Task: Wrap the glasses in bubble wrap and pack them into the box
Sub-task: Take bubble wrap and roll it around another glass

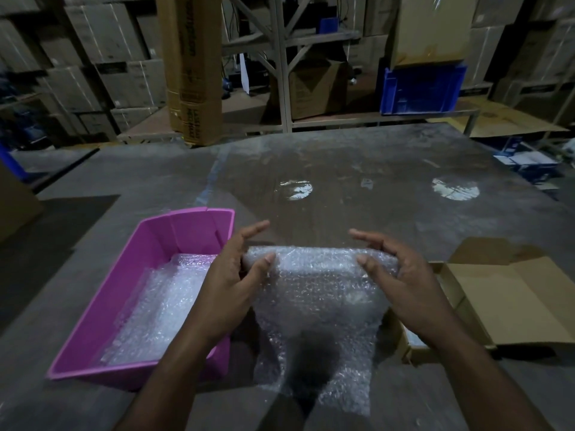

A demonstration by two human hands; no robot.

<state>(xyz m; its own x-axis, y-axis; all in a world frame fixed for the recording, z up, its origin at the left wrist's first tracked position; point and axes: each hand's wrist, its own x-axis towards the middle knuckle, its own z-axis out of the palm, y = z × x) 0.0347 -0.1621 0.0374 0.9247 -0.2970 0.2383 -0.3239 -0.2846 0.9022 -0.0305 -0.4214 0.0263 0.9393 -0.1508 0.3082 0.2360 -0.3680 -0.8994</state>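
Dim warehouse: stacked cartons [102,35] on metal shelving [281,57], a blue crate [423,88], perhaps dusty grey table [342,169].

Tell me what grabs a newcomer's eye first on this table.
The bright pink bin at the left, lined with bubble wrap, stands out most. At centre, the left hand and right hand hold a bubble wrap roll, its sheet trailing toward the viewer. An open cardboard box lies at the right.
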